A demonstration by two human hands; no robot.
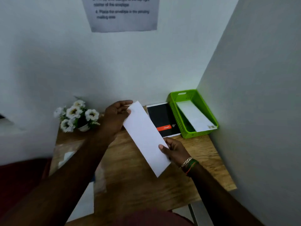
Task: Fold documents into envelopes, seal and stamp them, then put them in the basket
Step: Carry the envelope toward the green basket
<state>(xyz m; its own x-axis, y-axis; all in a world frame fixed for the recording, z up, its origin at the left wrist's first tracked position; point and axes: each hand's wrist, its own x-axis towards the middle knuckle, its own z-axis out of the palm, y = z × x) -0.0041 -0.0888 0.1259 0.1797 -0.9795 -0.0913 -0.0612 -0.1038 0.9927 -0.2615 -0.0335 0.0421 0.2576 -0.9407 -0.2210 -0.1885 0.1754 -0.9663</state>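
I hold a long white envelope (pixel 145 136) slanted above the wooden desk (pixel 138 181), its plain face toward me. My left hand (pixel 116 116) pinches its far upper end. My right hand (pixel 174 150) grips its lower right edge, thumb on the face. A green plastic basket (pixel 203 108) stands in the far right corner of the desk. Inside it lies another white envelope (pixel 193 115) with a small mark at its near corner.
A black box with a red label (pixel 162 119) lies between the held envelope and the basket. A pot of white flowers (pixel 76 115) stands at the far left. Clear plastic wrapping (pixel 66 154) lies at the desk's left edge. Walls close in behind and to the right; a printed sheet (pixel 120 13) hangs above.
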